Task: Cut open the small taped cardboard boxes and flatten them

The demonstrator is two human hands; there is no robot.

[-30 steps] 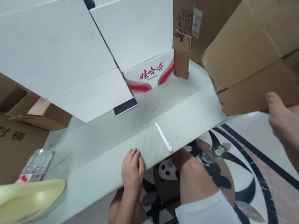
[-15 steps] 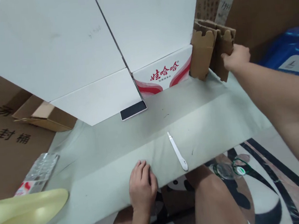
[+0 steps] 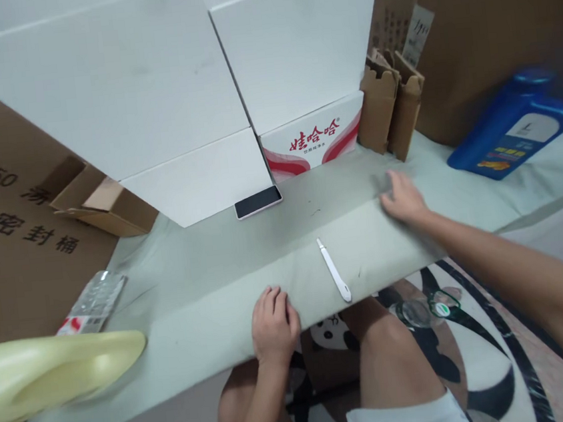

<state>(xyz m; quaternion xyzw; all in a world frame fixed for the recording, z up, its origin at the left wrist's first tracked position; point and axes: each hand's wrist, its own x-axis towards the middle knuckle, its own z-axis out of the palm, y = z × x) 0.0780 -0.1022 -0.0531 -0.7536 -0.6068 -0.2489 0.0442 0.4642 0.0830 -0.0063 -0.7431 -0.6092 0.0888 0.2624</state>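
My left hand (image 3: 275, 326) lies on the front edge of the pale green cloth (image 3: 207, 266), fingers loosely bent and nothing held. Over the right part of the cloth is my right hand (image 3: 401, 197), a little blurred, its thumb and forefinger apart with nothing visible between them. A white craft-knife-like tool with a narrow tip (image 3: 335, 270) lies between the two hands. Behind my right hand, the folded cardboard pieces (image 3: 391, 109) stand upright against the white boxes, apart from the fingers. A dark-screened phone (image 3: 259, 202) lies at the foot of these boxes.
Large white boxes (image 3: 172, 81) are stacked at the back, one with red lettering (image 3: 314, 134). A blue bottle (image 3: 509, 126) stands tilted in view at the right. On the left are a pale yellow bottle (image 3: 61, 372), a clear plastic bottle (image 3: 97, 301) and an open cardboard box (image 3: 104, 199).
My right hand has let go of the cardboard piece and moved down and left toward me. The cardboard now stands beside its neighbour. The view has shifted slightly; my left hand stays on the cloth.
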